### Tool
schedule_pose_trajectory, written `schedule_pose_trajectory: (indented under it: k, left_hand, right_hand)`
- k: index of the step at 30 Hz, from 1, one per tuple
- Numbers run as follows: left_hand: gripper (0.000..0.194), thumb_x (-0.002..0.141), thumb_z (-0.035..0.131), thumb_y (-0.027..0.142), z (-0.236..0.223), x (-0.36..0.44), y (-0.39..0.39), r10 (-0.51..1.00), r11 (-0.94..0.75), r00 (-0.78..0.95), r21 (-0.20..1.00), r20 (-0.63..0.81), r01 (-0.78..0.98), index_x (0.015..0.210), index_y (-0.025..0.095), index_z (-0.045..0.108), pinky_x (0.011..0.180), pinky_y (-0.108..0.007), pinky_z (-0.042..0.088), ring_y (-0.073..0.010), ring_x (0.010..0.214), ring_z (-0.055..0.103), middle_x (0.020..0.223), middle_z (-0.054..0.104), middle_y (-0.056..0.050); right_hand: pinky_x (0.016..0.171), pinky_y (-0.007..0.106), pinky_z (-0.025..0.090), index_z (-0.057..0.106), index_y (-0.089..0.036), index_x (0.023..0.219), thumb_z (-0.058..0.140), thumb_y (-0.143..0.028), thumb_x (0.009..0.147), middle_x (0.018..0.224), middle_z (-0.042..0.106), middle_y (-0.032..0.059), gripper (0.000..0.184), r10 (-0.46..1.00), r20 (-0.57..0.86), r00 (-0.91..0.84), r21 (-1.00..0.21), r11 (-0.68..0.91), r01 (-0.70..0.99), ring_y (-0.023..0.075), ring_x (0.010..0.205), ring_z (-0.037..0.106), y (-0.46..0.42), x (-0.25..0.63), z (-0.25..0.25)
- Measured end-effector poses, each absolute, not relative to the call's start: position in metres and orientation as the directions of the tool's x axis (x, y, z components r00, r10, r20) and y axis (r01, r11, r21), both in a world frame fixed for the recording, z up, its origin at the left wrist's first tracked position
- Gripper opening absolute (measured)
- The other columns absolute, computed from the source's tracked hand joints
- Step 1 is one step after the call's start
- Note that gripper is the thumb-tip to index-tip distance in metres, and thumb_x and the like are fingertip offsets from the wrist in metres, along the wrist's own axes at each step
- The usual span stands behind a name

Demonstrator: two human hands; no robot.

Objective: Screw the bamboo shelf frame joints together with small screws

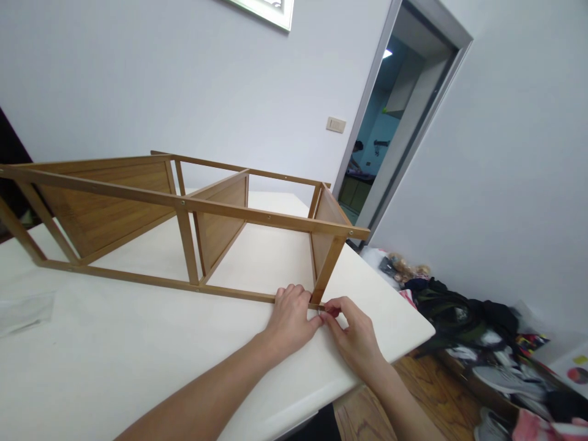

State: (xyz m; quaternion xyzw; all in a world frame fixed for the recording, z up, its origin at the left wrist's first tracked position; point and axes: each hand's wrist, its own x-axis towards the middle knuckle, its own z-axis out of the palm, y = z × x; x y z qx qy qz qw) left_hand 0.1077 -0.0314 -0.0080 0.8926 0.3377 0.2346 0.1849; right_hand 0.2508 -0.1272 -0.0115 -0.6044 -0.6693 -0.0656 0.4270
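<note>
A brown wooden shelf rack [257,214] lies on its side on the white table [138,361], its panels standing on edge. My left hand [293,315] is closed over the near lower rail [239,294], close to its right end. Right beside it, my right hand [351,331] pinches thumb and forefinger together at the rail's end. A thin, light sliver shows by these fingertips, too small to name. Both thumbs nearly meet there. Screw heads [351,233] dot the upper near rail.
A clear plastic bag [26,312] lies at the table's left. Beyond the table's right edge, bags and clothes [473,315] are heaped near shoes [509,380]. Behind stand a wall with a switch [335,125] and a doorway [390,122], with a person [356,153] partly visible through it.
</note>
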Motion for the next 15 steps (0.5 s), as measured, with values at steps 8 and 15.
schedule_pose_trajectory:
  k: [8, 15]
  left_hand:
    - [0.022, 0.085, 0.063, 0.041, -0.0083, 0.1102, -0.0322, 0.700, -0.698, 0.649, 0.479, 0.299, 0.532, 0.085, 0.019, 0.063, 0.087, -0.042, 0.039, -0.0274, 0.099, 0.056, 0.096, 0.065, -0.007]
    - [0.021, 0.085, 0.064, 0.040, -0.0111, 0.1112, -0.0312, 0.703, -0.694, 0.645, 0.485, 0.299, 0.532, 0.086, 0.019, 0.064, 0.087, -0.042, 0.039, -0.0273, 0.099, 0.056, 0.095, 0.065, -0.007]
  right_hand:
    - [0.050, 0.025, 0.051, 0.062, -0.021, 0.093, 0.058, -0.028, 0.092, 0.080, 0.067, 0.0043, 0.008, 0.787, 0.588, 0.185, -0.542, 0.214, 0.813, 0.0179, 0.073, 0.065, -0.1273, 0.2495, -0.0039]
    - [0.046, 0.024, 0.048, 0.062, -0.021, 0.095, 0.059, -0.025, 0.091, 0.082, 0.067, 0.0045, 0.007, 0.785, 0.594, 0.178, -0.548, 0.232, 0.804, 0.0182, 0.074, 0.065, -0.1252, 0.2510, -0.0061]
